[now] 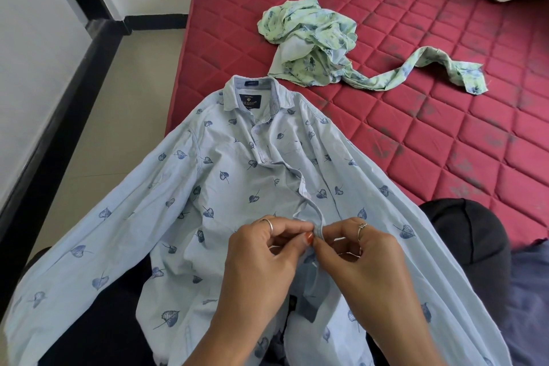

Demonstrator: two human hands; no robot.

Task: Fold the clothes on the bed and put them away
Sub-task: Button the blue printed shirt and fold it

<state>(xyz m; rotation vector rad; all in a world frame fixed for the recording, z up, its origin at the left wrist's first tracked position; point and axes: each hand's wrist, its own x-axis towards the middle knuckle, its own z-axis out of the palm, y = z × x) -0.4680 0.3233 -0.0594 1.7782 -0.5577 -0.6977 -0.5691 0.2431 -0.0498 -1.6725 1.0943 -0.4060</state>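
On the red quilted bed [416, 128] a light blue shirt [225, 175] printed with dark leaves lies front up, collar away from the person, its sleeves spread to either side and its lower part draped over the person's lap. The left hand [264, 249] and right hand [356, 249] meet at the shirt's front placket, each grip pinched together on the fabric edge, fingertips nearly touching. Beyond the collar, well apart from the hands, a crumpled green floral garment [315, 41] sits on the mattress, one strip trailing to the right
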